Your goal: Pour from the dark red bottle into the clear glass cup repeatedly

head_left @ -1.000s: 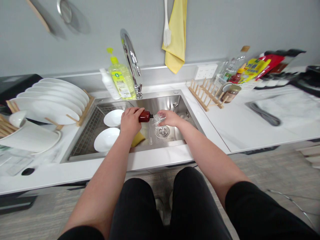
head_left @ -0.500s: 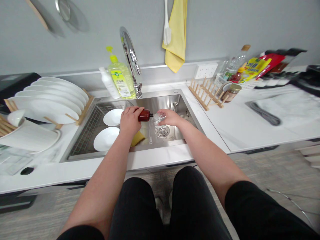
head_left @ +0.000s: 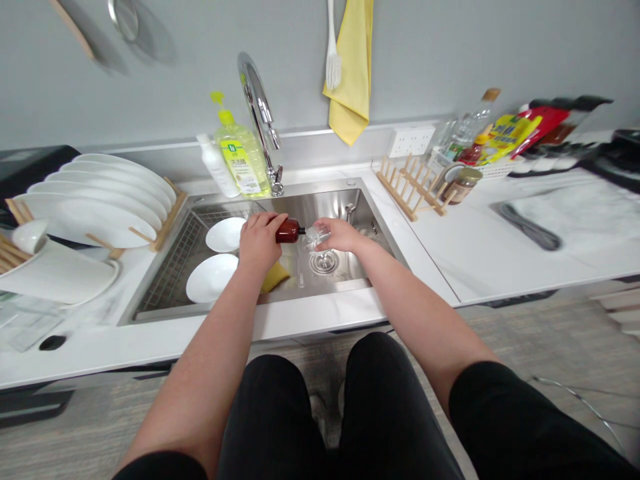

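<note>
Over the sink point(head_left: 340, 287), my left hand point(head_left: 260, 241) is wrapped round a reddish-brown bottle point(head_left: 288, 231) with a black neck, tilted onto its side. Its neck points right, at a small clear container point(head_left: 315, 236) held in the fingers of my right hand point(head_left: 336, 235). Whether the two touch, and whether liquid passes between them, I cannot tell. Below the right hand lies the drain point(head_left: 324, 262). A yellow sponge or cloth point(head_left: 275, 276) rests in the sink beneath my left hand. Two white bowls point(head_left: 212, 277) point(head_left: 226, 235) sit on the rack at the left.
Behind the sink stand a tap point(head_left: 257, 100), a yellow-green pump bottle point(head_left: 243, 160) and a white bottle point(head_left: 216, 163). White plates point(head_left: 90, 207) fill a wooden rack at left. A second wooden rack point(head_left: 413, 189), a jar point(head_left: 465, 185) and a condiment basket point(head_left: 500, 168) stand at right.
</note>
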Available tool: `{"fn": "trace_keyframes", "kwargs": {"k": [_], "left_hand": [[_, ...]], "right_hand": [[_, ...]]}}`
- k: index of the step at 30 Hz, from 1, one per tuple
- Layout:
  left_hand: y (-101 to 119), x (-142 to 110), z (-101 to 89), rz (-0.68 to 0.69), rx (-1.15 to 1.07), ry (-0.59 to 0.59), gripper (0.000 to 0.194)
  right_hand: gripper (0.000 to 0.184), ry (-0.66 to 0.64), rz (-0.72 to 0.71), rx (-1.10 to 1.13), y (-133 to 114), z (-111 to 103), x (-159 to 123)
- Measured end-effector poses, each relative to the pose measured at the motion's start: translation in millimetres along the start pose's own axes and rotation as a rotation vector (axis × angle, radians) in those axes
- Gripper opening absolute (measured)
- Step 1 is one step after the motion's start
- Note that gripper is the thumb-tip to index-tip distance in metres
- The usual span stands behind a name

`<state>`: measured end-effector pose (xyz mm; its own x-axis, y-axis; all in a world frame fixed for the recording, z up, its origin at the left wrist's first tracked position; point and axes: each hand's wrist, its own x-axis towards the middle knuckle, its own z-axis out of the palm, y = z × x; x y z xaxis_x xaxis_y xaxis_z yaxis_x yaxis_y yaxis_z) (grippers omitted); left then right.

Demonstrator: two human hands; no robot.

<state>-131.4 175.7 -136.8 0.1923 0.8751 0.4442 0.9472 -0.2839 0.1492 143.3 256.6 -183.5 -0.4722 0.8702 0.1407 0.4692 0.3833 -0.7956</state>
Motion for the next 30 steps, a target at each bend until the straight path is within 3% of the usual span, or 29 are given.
{"fn": "trace_keyframes", "kwargs": {"k": [30], "left_hand": [[0.7, -0.2, -1.0, 0.007, 0.002, -0.001, 0.073]], "right_hand": [[0.07, 0.007, 0.014, -0.025, -7.3, -2.4, -3.3]]}}
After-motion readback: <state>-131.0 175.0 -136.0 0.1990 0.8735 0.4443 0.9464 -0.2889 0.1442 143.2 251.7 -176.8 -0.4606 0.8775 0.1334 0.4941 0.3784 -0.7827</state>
